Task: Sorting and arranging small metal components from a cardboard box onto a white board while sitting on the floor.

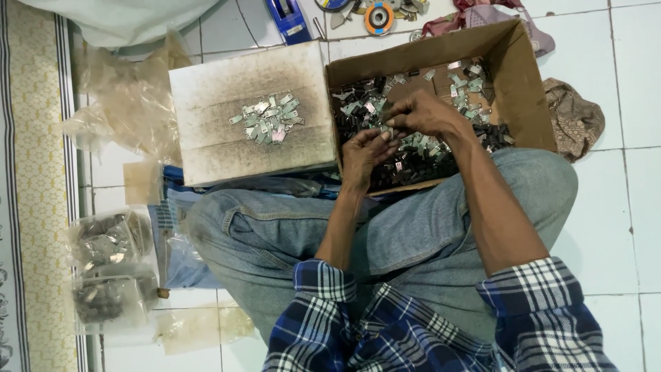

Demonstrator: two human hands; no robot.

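I sit cross-legged on a tiled floor with a brown cardboard box resting against my knees. It holds many small black and silver metal parts. My left hand and my right hand meet over the box's middle, fingers pinched together on one small metal part between them. To the left stands a stained white block with a small pile of silver metal pieces on its top.
Clear plastic bags of metal parts lie at lower left, crumpled plastic at upper left. A blue tool and a round disc lie beyond the box. Cloth rags sit to the right. A patterned mat borders the left.
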